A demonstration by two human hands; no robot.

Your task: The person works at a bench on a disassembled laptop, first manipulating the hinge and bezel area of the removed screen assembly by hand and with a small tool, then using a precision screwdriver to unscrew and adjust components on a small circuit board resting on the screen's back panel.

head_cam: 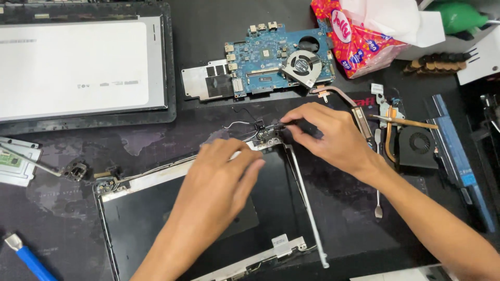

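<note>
A black laptop lid cover (140, 218) with silver metal brackets lies in front of me on a dark mat. My left hand (219, 179) rests flat on its upper part, fingers pressing near the top edge. At the cover's top right corner sits a metal hinge (268, 136). My right hand (325, 135) pinches a small dark part or cable beside that hinge. Thin black and white wires (237, 125) trail away from the hinge to the left. A second hinge (107, 182) sits at the cover's top left corner.
A blue motherboard with fan (276, 57) lies behind; a display panel (78, 67) at far left. A heat pipe with fan (411, 145), metal pry tool (378, 203), battery (461, 166), tissue pack (359, 36) stand right. A blue-handled tool (28, 257) lies bottom left.
</note>
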